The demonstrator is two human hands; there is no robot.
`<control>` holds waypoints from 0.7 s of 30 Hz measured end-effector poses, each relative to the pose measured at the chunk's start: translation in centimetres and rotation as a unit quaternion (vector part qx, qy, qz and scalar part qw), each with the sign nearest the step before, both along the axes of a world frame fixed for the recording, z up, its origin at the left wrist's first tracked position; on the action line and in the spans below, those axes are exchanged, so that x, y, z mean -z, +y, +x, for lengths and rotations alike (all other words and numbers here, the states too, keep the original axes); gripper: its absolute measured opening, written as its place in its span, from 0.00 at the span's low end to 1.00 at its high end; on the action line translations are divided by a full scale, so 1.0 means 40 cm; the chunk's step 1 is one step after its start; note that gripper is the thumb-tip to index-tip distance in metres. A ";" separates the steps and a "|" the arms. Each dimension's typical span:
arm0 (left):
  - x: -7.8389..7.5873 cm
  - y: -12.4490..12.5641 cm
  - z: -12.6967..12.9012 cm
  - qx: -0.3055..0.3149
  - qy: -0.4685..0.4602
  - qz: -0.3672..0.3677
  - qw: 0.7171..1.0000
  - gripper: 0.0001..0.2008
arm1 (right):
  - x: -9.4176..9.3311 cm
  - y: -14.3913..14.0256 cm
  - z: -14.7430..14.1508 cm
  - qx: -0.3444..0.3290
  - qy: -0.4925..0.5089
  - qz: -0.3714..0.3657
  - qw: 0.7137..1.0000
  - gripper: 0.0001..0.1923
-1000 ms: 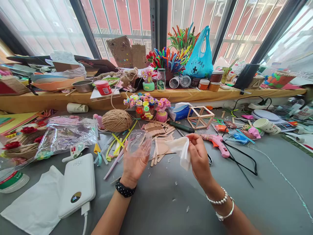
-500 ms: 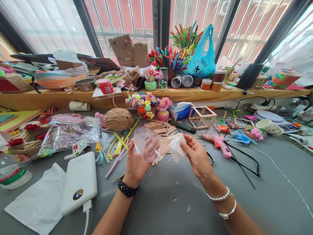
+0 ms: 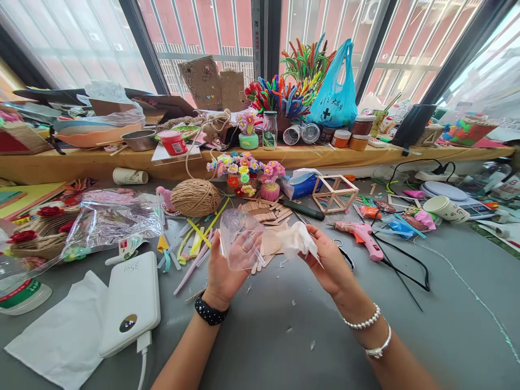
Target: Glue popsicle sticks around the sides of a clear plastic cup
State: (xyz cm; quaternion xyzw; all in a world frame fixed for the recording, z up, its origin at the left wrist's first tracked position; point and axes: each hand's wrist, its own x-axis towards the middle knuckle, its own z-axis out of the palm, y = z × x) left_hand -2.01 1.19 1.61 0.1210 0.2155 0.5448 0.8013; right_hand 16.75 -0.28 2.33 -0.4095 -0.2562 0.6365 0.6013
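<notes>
Left hand (image 3: 225, 269) around clear cup (image 3: 240, 240), right hand (image 3: 331, 262) pinching tissue (image 3: 296, 240)

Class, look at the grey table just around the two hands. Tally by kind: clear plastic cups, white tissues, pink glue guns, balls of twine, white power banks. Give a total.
Clear plastic cups: 1
White tissues: 2
Pink glue guns: 1
Balls of twine: 1
White power banks: 1
Total: 6

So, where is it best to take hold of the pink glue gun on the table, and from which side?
Probably the handle of the pink glue gun, from above: it lies flat, with bare grey table on its near side. Its black cord trails to the right.
</notes>
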 end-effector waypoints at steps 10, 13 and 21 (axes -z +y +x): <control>0.007 0.004 -0.004 0.008 -0.028 -0.002 1.000 0.31 | -0.006 -0.005 0.002 -0.076 0.037 0.025 0.996 0.16; 0.011 0.009 -0.005 0.016 -0.023 -0.003 1.000 0.31 | -0.011 -0.014 0.000 -0.096 0.048 0.046 0.993 0.14; 0.026 0.011 0.023 0.007 0.121 0.006 0.993 0.27 | -0.020 -0.029 -0.013 -0.100 -0.086 0.114 0.985 0.15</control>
